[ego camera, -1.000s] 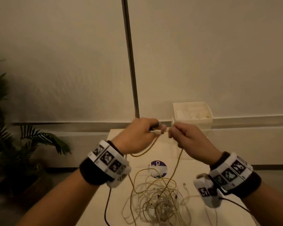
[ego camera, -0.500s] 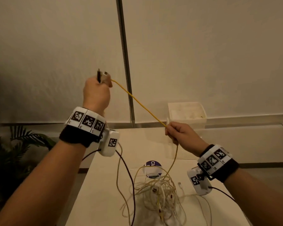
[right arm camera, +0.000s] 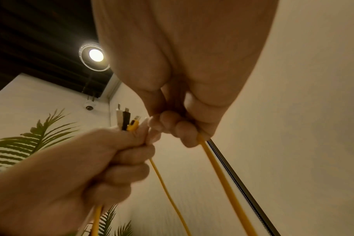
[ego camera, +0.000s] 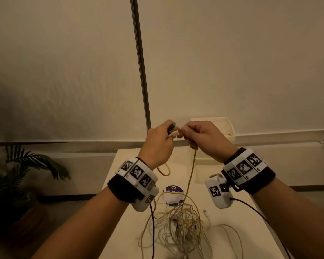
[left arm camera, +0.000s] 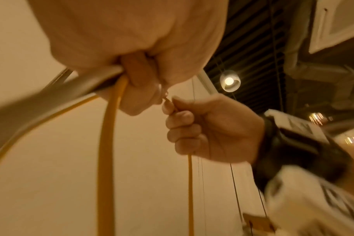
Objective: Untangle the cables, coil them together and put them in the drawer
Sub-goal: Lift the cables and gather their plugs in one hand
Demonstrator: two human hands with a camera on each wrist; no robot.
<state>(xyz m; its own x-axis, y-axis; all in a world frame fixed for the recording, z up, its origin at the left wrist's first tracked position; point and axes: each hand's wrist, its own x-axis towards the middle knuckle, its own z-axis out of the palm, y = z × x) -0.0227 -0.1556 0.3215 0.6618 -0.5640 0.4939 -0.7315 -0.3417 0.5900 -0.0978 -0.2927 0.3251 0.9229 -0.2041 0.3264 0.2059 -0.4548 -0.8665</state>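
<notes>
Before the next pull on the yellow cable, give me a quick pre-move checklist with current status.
1. Left hand grips the plug ends: ok.
2. Right hand holds the yellow cable: ok.
3. Yellow cable free of the tangled pile: not ok, it runs down into it.
4. Other cables untangled: not ok.
5. Container at the table's far edge is the drawer, open: cannot tell.

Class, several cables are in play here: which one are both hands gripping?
The yellow cable: left hand and right hand both hold it, while the pale cables lie tangled on the table.
</notes>
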